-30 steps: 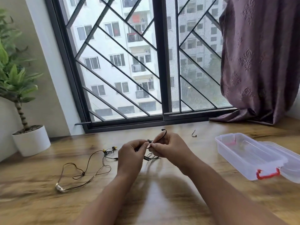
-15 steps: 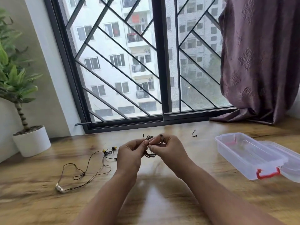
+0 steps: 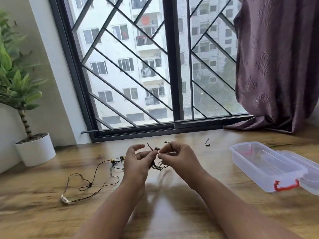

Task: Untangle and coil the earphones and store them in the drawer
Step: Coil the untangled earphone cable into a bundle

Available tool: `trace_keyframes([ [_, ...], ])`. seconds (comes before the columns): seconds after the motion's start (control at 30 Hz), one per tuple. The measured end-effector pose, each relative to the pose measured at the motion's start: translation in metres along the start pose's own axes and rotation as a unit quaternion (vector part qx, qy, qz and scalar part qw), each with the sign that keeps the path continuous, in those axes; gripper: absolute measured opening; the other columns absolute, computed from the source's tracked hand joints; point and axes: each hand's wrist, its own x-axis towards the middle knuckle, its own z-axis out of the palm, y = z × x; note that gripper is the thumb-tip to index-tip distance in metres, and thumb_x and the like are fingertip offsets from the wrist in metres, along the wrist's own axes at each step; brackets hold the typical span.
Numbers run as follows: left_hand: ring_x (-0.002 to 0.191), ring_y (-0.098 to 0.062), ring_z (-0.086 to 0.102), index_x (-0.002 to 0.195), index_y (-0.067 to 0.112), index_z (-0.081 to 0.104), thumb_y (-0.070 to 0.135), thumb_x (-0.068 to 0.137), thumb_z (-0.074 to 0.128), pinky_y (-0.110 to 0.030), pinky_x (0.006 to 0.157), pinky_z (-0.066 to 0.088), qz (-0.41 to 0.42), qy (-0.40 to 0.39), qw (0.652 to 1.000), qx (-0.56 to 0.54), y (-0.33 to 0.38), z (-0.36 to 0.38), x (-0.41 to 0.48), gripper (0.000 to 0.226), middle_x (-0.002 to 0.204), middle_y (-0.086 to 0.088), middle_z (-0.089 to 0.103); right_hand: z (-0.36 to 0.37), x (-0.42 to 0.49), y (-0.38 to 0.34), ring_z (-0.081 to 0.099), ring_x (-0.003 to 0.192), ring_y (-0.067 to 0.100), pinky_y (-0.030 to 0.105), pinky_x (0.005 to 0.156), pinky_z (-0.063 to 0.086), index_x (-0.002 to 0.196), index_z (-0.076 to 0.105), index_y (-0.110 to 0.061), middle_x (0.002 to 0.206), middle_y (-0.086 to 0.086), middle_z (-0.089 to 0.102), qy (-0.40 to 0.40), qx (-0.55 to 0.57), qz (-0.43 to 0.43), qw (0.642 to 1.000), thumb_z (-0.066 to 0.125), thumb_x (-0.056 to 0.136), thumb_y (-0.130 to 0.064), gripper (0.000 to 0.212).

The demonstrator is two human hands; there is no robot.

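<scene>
Left of the clear plastic box (image 3: 255, 169), our left hand (image 3: 136, 163) eased its grip on tangled black earphones (image 3: 156, 167); right hand (image 3: 179, 156) pinched them; knots remained.

Tabletop (image 3: 172, 213): brown wood grain. Earphone cable (image 3: 89, 185): dark, probably black, with yellow earbud tips (image 3: 112, 160). Storage box (image 3: 250, 169): clear plastic; latch (image 3: 286, 186): red. Curtain (image 3: 276, 66): mauve, embossed floral motif. Plant pot (image 3: 36, 149): white; foliage (image 3: 19, 87): green. Window frame (image 3: 170, 66): black, diagonal bars
</scene>
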Motion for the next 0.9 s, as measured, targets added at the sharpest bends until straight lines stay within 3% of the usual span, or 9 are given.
trace_keyframes([
  [0.13, 0.075, -0.019, 0.062, 0.107, 0.006, 0.064, -0.003, 0.082, 0.076, -0.032, 0.072, 0.049, -0.005, -0.004, 1.0, -0.001, 0.0, -0.002, 0.001, 0.028, 0.081, -0.008, 0.069, -0.002, 0.0, -0.005, 0.072, 0.076, 0.012, 0.028, 0.072, 0.059, 0.086, 0.072, -0.009, 0.08, 0.008, 0.076, -0.005, 0.035, 0.001, 0.999, 0.074, 0.084, -0.005, 0.005],
  [0.23, 0.069, -0.011, 0.062, 0.097, 0.007, 0.07, -0.002, 0.083, 0.076, -0.025, 0.068, 0.051, 0.001, -0.01, 1.0, 0.015, 0.001, -0.003, 0.001, 0.018, 0.077, -0.003, 0.069, -0.005, 0.001, -0.008, 0.073, 0.077, 0.013, 0.031, 0.074, 0.062, 0.091, 0.071, -0.007, 0.077, 0.004, 0.074, 0.015, 0.055, 0.006, 0.998, 0.072, 0.089, -0.004, 0.004],
  [0.43, 0.066, -0.007, 0.065, 0.093, 0.007, 0.076, 0.002, 0.083, 0.077, -0.017, 0.062, 0.052, 0.028, -0.018, 0.997, 0.073, 0.0, -0.003, 0.0, 0.011, 0.077, -0.005, 0.076, -0.012, 0.002, -0.017, 0.072, 0.07, 0.005, 0.018, 0.059, 0.054, 0.097, 0.071, -0.013, 0.085, 0.004, 0.071, 0.039, 0.083, 0.044, 0.995, 0.067, 0.093, -0.005, 0.01],
  [0.57, 0.069, -0.01, 0.069, 0.089, 0.008, 0.077, 0.002, 0.084, 0.076, -0.019, 0.063, 0.054, 0.037, -0.021, 0.995, 0.094, -0.001, -0.002, 0.0, 0.008, 0.078, -0.007, 0.078, -0.015, 0.002, -0.021, 0.068, 0.069, -0.001, 0.02, 0.06, 0.052, 0.101, 0.073, -0.021, 0.09, -0.002, 0.073, 0.034, 0.046, 0.079, 0.995, 0.062, 0.093, -0.012, 0.016],
  [0.73, 0.07, -0.013, 0.072, 0.085, 0.011, 0.078, 0.002, 0.084, 0.076, -0.022, 0.064, 0.057, 0.049, -0.021, 0.992, 0.114, -0.001, -0.002, 0.0, 0.01, 0.077, -0.007, 0.078, -0.02, 0.003, -0.024, 0.068, 0.069, -0.001, 0.021, 0.061, 0.049, 0.097, 0.074, -0.017, 0.083, -0.006, 0.074, 0.043, 0.014, 0.082, 0.996, 0.07, 0.093, -0.027, 0.011],
  [0.9, 0.064, -0.009, 0.066, 0.085, 0.013, 0.079, 0.008, 0.083, 0.079, -0.022, 0.063, 0.056, 0.072, -0.024, 0.985, 0.154, 0.0, 0.0, -0.002, 0.005, 0.075, -0.006, 0.077, -0.022, 0.001, -0.024, 0.068, 0.07, 0.0, 0.02, 0.061, 0.048, 0.095, 0.074, -0.017, 0.084, -0.006, 0.078, 0.036, 0.007, 0.097, 0.995, 0.072, 0.092, -0.027, 0.01],
])
